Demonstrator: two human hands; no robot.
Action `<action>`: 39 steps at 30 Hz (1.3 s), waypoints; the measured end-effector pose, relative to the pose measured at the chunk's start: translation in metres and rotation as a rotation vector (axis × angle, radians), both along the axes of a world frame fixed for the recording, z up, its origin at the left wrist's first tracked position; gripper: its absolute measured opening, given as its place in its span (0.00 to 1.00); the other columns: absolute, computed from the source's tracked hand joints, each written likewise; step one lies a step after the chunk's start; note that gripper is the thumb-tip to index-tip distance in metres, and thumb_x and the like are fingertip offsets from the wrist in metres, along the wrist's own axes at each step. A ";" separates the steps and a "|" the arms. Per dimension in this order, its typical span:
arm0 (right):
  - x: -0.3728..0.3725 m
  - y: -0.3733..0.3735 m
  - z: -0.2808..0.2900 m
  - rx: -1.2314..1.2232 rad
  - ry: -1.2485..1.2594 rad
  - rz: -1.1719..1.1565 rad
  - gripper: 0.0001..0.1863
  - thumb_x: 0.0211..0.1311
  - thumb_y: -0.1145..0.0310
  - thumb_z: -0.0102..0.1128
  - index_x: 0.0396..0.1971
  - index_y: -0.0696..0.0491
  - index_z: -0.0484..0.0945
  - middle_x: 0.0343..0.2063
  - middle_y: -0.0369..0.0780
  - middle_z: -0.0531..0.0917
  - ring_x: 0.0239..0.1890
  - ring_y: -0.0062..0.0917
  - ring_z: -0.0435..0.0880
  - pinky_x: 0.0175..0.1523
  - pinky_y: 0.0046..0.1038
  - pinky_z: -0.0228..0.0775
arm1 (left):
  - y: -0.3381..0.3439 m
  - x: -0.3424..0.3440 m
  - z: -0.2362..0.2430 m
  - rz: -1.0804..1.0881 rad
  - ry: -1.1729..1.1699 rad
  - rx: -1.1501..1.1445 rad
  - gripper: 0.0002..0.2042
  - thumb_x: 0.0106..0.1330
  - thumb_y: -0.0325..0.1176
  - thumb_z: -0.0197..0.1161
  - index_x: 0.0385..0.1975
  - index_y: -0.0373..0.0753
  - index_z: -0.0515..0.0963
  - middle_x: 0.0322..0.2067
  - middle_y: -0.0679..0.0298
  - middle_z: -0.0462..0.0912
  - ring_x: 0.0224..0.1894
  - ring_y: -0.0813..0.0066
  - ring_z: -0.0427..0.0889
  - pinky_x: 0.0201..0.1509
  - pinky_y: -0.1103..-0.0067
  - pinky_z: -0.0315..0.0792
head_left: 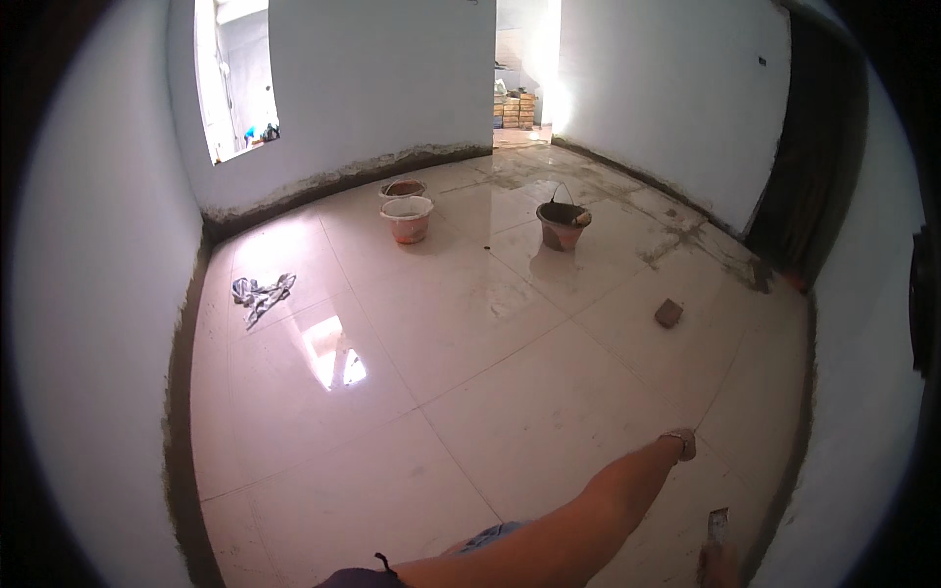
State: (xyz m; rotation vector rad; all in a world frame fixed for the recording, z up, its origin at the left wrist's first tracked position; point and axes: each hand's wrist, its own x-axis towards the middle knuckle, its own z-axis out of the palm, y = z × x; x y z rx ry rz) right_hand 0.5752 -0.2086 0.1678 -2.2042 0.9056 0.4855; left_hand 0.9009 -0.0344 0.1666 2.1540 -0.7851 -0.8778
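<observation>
My left arm reaches across the lower right, and my left hand (678, 443) is low at the tiled floor, over a grout line. Its fingers look closed around a small pale thing that I cannot make out. Below it, near the right wall, my right hand (720, 566) is partly in view and blurred. It grips a flat-bladed scraper (718, 526), whose greyish blade points away from me. A brown block (668, 314) lies on the tiles beyond my left hand. Part of my blue-clad leg (497, 535) shows beneath the left arm.
Glossy beige tiles (510, 392) cover the floor. A dark, smeared bucket (564, 227) stands mid-room; a white-and-orange bucket (407, 220) and another bucket (402, 190) stand left of it. A crumpled cloth (262, 296) lies at left. Stacked boxes (515, 110) show beyond the doorway.
</observation>
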 end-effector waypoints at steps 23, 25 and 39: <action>0.080 -0.068 -0.066 -0.155 0.070 -0.102 0.17 0.61 0.58 0.68 0.38 0.58 0.83 0.29 0.47 0.85 0.22 0.34 0.83 0.28 0.39 0.75 | -0.006 -0.021 0.007 -0.127 -0.106 -0.024 0.13 0.65 0.27 0.56 0.42 0.23 0.82 0.36 0.45 0.87 0.36 0.58 0.89 0.38 0.66 0.82; 0.062 -0.068 -0.080 -0.156 0.111 -0.115 0.17 0.62 0.57 0.66 0.40 0.56 0.82 0.30 0.46 0.85 0.23 0.34 0.83 0.31 0.39 0.74 | -0.013 -0.019 0.012 -0.146 -0.136 -0.010 0.13 0.65 0.27 0.57 0.41 0.23 0.82 0.35 0.45 0.87 0.35 0.58 0.89 0.38 0.66 0.82; -0.001 -0.056 -0.129 -0.234 0.491 0.190 0.23 0.67 0.48 0.55 0.54 0.46 0.80 0.36 0.42 0.86 0.37 0.33 0.85 0.50 0.37 0.74 | -0.076 -0.062 0.013 -0.213 -0.234 -0.024 0.13 0.64 0.30 0.60 0.42 0.25 0.82 0.42 0.45 0.86 0.44 0.52 0.87 0.47 0.62 0.80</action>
